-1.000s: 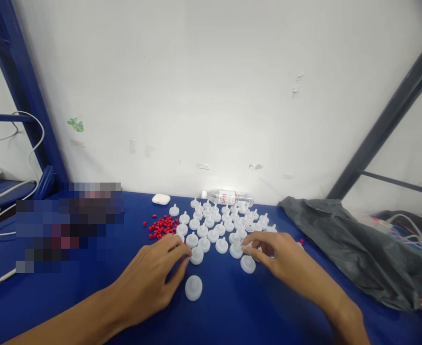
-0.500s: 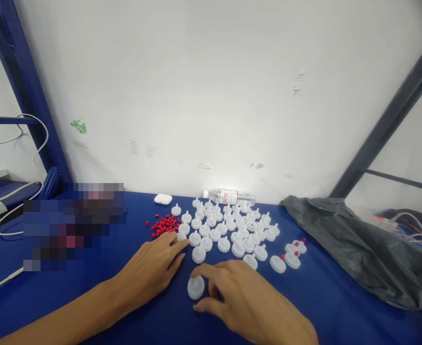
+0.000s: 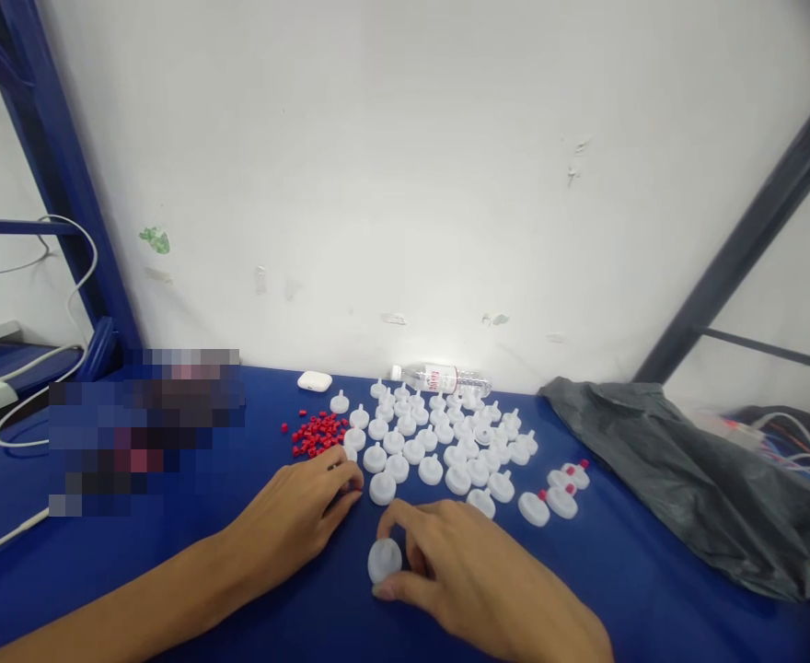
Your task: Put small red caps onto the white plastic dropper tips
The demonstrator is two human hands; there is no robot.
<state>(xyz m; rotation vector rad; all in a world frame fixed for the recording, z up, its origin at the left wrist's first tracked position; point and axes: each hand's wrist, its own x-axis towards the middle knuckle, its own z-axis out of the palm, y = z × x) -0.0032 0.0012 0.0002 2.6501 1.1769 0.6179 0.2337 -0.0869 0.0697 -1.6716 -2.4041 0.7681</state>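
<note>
My right hand [image 3: 439, 562] pinches a white spouted cap [image 3: 384, 561] between thumb and index finger, close above the blue table [image 3: 322, 608]. The cap's round disc faces me, and its spout is mostly hidden behind the finger. My left hand [image 3: 312, 502] rests low beside a pile of small red caps [image 3: 318, 433], its fingers curled and closed. What they hold, if anything, is hidden. Beyond both hands spread several white spouted caps [image 3: 430, 470], standing spout up. To the right, several white caps with red tips [image 3: 533, 507] sit in a small group.
A clear bottle with a red label [image 3: 441, 378] lies along the wall. Left of it sits a white earphone case [image 3: 315, 380]. A dark grey plastic bag [image 3: 681, 479] covers the right side. A white cable [image 3: 15, 536] crosses the left, near a blurred-out patch.
My right hand has closed its thumb and index finger on the white spouted cap and shifted it slightly right. My left index finger has curled in from the standing caps.
</note>
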